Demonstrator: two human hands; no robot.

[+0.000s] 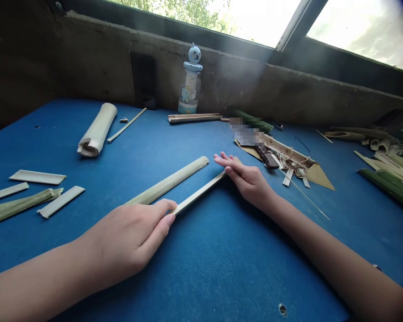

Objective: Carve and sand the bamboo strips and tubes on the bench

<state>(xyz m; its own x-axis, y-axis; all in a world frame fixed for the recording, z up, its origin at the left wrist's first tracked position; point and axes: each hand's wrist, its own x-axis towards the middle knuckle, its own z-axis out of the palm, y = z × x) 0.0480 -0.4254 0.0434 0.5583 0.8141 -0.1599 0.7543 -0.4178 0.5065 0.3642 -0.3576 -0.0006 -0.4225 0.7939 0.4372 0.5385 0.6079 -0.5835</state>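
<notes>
My left hand (134,235) pinches the near end of a thin bamboo strip (199,193) between thumb and fingers. The strip slants away to the right, up to my right hand (245,176). There, its far end passes behind my right thumb and fingers, which are fairly straight and lightly around it; the exact grip is partly hidden. Just left of the strip, a wider split bamboo piece (169,181) lies on the blue table (201,277), its near end covered by my left hand.
At left lie several short bamboo pieces (38,177) and a thick bamboo tube (99,129). A bottle with a bear-shaped top (189,87) stands by the wall. A dark-handled knife (267,156), its blade pixelated, rests near bamboo scraps. Green bamboo (389,188) is piled at far right.
</notes>
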